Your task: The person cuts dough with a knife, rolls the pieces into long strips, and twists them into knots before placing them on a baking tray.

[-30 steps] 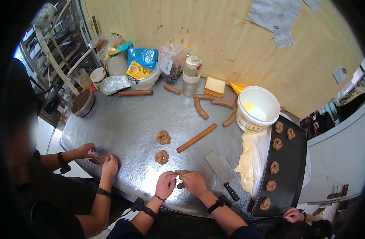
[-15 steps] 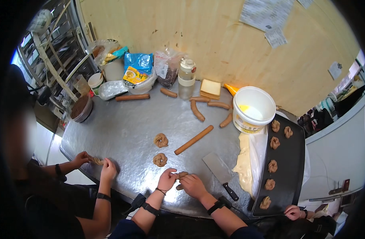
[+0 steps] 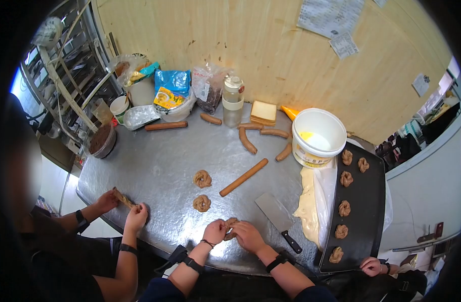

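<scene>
Near the table's front edge, my left hand point(image 3: 215, 231) and my right hand point(image 3: 246, 236) grip a ring of brown twisted dough point(image 3: 231, 222) between them, fingers closed on its two sides. Part of the ring is covered by my fingers. Just beyond lie two finished-looking dough rings, a nearer one point(image 3: 201, 203) and a farther one point(image 3: 202, 178). A wooden rolling pin point(image 3: 243, 177) rests diagonally past my right hand. The cleaver point(image 3: 274, 214) lies flat to the right, its black handle toward me.
A dark baking tray point(image 3: 363, 211) with several dough rings stands at right, beside pale dough point(image 3: 307, 206) and a white bucket point(image 3: 318, 138). Brown dough rolls point(image 3: 247, 141), a bottle point(image 3: 233, 100) and sliced bread point(image 3: 263, 113) sit at the back. At left, a co-worker's hands point(image 3: 136, 217) hold a dough strip.
The dough between my hands now shows more clearly as a ring, and my left hand has shifted slightly right. The co-worker's dough strip has tilted and looks straighter.
</scene>
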A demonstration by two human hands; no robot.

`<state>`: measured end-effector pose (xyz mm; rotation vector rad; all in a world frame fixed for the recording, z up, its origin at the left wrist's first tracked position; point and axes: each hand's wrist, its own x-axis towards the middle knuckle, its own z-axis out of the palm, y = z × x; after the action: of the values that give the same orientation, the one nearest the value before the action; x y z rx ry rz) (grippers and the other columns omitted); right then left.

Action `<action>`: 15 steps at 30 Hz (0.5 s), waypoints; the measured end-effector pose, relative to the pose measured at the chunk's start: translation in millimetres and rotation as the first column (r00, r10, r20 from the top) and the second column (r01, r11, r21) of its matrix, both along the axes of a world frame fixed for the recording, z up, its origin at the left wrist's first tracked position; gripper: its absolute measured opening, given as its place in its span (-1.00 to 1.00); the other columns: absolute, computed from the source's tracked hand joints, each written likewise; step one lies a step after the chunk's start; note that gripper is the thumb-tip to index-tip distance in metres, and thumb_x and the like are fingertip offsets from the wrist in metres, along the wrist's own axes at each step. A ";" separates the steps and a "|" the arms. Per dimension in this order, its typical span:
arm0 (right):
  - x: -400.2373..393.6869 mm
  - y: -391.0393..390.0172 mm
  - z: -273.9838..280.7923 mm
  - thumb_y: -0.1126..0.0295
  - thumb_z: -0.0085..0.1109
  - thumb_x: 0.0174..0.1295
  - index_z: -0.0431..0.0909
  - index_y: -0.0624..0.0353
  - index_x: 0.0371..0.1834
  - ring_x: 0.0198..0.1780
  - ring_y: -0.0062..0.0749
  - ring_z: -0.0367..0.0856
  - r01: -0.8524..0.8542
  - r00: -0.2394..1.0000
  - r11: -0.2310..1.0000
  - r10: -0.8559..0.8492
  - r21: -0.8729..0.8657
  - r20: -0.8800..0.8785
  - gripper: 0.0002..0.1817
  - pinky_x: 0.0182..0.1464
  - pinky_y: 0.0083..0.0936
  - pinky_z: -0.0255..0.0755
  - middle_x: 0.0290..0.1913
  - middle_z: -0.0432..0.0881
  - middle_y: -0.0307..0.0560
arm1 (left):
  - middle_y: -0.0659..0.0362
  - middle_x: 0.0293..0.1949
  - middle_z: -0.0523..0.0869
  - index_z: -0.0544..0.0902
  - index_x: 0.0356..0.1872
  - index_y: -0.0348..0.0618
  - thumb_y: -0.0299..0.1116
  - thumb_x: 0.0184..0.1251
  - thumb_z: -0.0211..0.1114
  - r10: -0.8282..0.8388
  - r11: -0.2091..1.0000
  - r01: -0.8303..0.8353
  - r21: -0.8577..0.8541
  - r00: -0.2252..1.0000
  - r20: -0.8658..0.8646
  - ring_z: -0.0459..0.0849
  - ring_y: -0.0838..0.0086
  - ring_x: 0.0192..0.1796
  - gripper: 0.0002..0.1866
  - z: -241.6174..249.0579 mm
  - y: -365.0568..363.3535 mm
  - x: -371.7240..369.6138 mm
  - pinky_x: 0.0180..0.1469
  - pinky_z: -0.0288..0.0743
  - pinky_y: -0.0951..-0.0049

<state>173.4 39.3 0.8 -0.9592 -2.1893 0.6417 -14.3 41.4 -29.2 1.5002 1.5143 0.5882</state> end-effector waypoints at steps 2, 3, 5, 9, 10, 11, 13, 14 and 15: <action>0.6 -1.5 -3.4 0.55 0.17 0.05 0.57 0.18 -0.20 0.03 -0.09 0.59 0.013 1.000 0.999 -0.015 -0.049 -0.024 -0.78 0.20 -0.22 0.42 -0.05 0.64 0.00 | -0.08 -0.41 0.67 0.61 -0.29 -0.22 -0.40 0.24 0.19 0.004 0.993 0.014 0.114 0.988 -0.155 0.66 -0.01 -0.30 -0.88 8.1 -1.4 4.9 -0.23 0.54 0.12; 0.0 -2.1 -3.2 0.55 0.16 0.05 0.57 0.18 -0.18 0.02 -0.07 0.59 0.036 0.997 0.995 -0.041 -0.089 -0.062 -0.77 0.18 -0.22 0.42 -0.05 0.64 0.01 | -0.08 -0.41 0.67 0.61 -0.29 -0.22 -0.40 0.24 0.19 0.001 0.993 0.016 0.114 0.988 -0.155 0.66 -0.01 -0.30 -0.88 11.9 -1.5 6.7 -0.23 0.54 0.12; -3.0 -3.7 -3.0 0.56 0.16 0.06 0.57 0.18 -0.17 0.01 -0.05 0.59 0.057 0.993 0.990 -0.070 -0.128 -0.099 -0.76 0.17 -0.21 0.43 -0.06 0.64 0.01 | -0.09 -0.39 0.67 0.59 -0.30 -0.20 -0.41 0.27 0.15 0.059 0.977 -0.019 0.213 0.982 -0.181 0.64 -0.05 -0.26 -0.90 19.7 -0.9 8.7 -0.17 0.53 0.06; -12.6 -3.5 13.4 0.59 0.16 0.05 0.55 0.20 -0.13 0.05 0.00 0.57 0.215 0.954 0.958 -0.248 -0.192 -0.169 -0.73 0.16 -0.20 0.42 -0.01 0.64 0.03 | -0.11 -0.38 0.66 0.59 -0.30 -0.20 -0.42 0.26 0.16 0.015 0.965 0.023 0.263 0.990 -0.141 0.65 -0.03 -0.24 -0.90 39.6 2.6 7.4 -0.14 0.53 0.08; -14.9 0.0 22.9 0.58 0.16 0.07 0.55 0.20 -0.09 0.06 0.00 0.56 0.283 0.946 0.954 -0.295 -0.103 -0.134 -0.71 0.15 -0.22 0.41 0.00 0.63 0.03 | -0.11 -0.38 0.66 0.58 -0.29 -0.20 -0.42 0.25 0.17 0.040 0.910 0.011 0.415 0.993 -0.115 0.65 -0.04 -0.24 -0.90 41.7 2.3 8.7 -0.15 0.53 0.08; -17.5 5.5 32.5 0.58 0.16 0.07 0.55 0.20 -0.09 0.06 0.00 0.56 0.282 0.946 0.954 -0.295 -0.104 -0.135 -0.71 0.15 -0.22 0.41 0.00 0.63 0.03 | -0.11 -0.38 0.66 0.58 -0.29 -0.21 -0.43 0.24 0.18 0.061 0.831 -0.003 0.557 0.994 -0.085 0.65 -0.04 -0.25 -0.91 43.2 1.3 9.1 -0.16 0.53 0.07; -21.1 15.9 48.2 0.53 0.18 0.10 0.56 0.17 -0.04 0.06 -0.04 0.56 0.169 0.972 0.979 -0.185 -0.118 -0.144 -0.69 0.13 -0.22 0.39 -0.01 0.63 0.01 | -0.08 -0.40 0.66 0.58 -0.26 -0.20 -0.43 0.24 0.19 0.037 0.907 0.012 0.421 0.993 -0.108 0.65 -0.04 -0.27 -0.90 44.0 -1.5 7.0 -0.19 0.54 0.07; -20.8 16.4 45.5 0.53 0.18 0.10 0.56 0.17 -0.04 0.06 -0.04 0.56 0.169 0.972 0.979 -0.185 -0.117 -0.144 -0.69 0.13 -0.22 0.39 -0.01 0.63 0.01 | -0.06 -0.43 0.66 0.58 -0.24 -0.19 -0.42 0.25 0.20 0.009 0.961 0.026 0.277 0.992 -0.126 0.65 -0.04 -0.30 -0.89 43.8 -2.9 6.6 -0.21 0.54 0.08; -20.2 18.2 39.5 0.50 0.21 0.11 0.56 0.16 -0.04 0.03 -0.06 0.57 0.122 0.985 0.984 -0.136 -0.132 -0.101 -0.69 0.12 -0.23 0.39 -0.04 0.64 -0.01 | -0.06 -0.43 0.66 0.58 -0.24 -0.19 -0.42 0.25 0.20 0.009 0.960 0.026 0.277 0.992 -0.125 0.65 -0.04 -0.30 -0.89 41.6 -4.6 7.4 -0.21 0.54 0.08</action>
<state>153.1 57.5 40.3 -1.0949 -1.9912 0.7588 -6.9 36.8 12.5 1.7862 1.5684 0.7381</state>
